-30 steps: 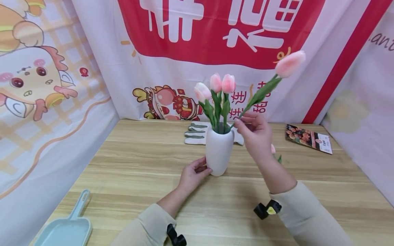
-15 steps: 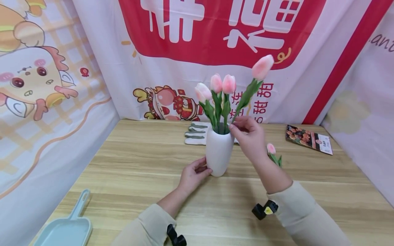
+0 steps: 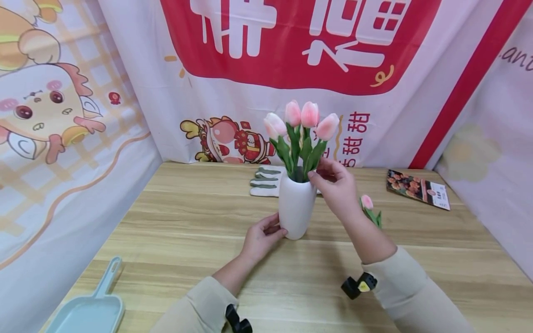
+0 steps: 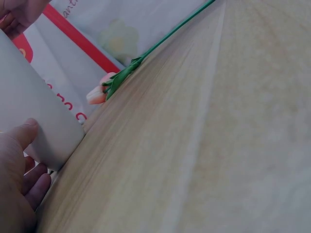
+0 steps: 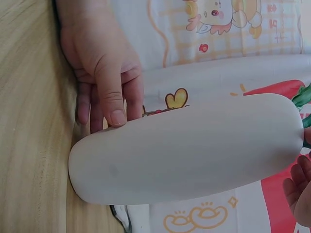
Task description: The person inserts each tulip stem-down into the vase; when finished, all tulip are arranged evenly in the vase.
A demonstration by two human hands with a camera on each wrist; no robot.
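Observation:
A white vase (image 3: 297,210) stands upright with several pink tulips (image 3: 309,115) fanned out of its mouth. My left hand (image 3: 259,238) holds the vase low on its left side; in the left wrist view the thumb of the left hand (image 4: 14,179) lies on the vase wall (image 4: 36,102), fingers near its base. At the right of the rim, my right hand (image 3: 339,187) pinches the rightmost tulip (image 3: 327,127) low on its stem, which the fingers largely hide. The right wrist view shows the vase (image 5: 189,150) with the right hand (image 5: 301,187) beside its mouth.
Behind the vase lies a white and green glove (image 3: 265,180). Right of my right forearm, a loose tulip (image 3: 367,201) rests on the wooden table (image 3: 187,217). A flower-printed packet (image 3: 418,188) lies back right, a light blue dustpan (image 3: 89,314) front left.
The rightmost tulip has moved left and down, its stem now in the vase and its blossom near the others. My right hand has come left to the rim. The left hand has stayed put.

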